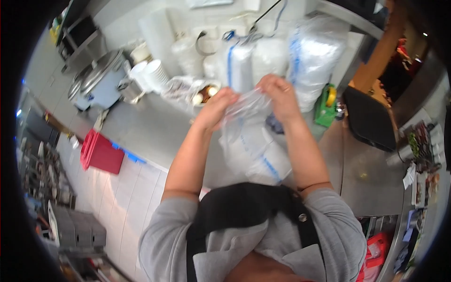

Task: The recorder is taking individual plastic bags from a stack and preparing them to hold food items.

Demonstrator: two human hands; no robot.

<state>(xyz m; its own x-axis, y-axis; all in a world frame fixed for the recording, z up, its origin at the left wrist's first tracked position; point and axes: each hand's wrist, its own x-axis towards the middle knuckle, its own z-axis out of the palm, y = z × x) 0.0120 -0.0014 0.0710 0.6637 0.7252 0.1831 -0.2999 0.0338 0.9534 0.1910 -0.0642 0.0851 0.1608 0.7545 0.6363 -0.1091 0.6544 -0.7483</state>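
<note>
My left hand [220, 107] and my right hand [278, 95] pinch the gathered top of a clear plastic bag [246, 135]. The bag hangs between my forearms, over the stainless steel counter [151, 130] and close to my black apron. Blue print runs down the plastic. Something whitish shows in the lower part, but blur and folds hide what it is. A small dark bluish object [275, 124] lies behind the bag, next to my right wrist.
Along the wall stand plastic-wrapped stacks [313, 60], white cups [155, 74] and a large lidded pot [98, 77]. A container with brown and whitish contents [208, 94] sits behind my left hand. To the right are a green tape dispenser [325, 107] and a black board [370, 118]. A red bin [102, 153] stands left.
</note>
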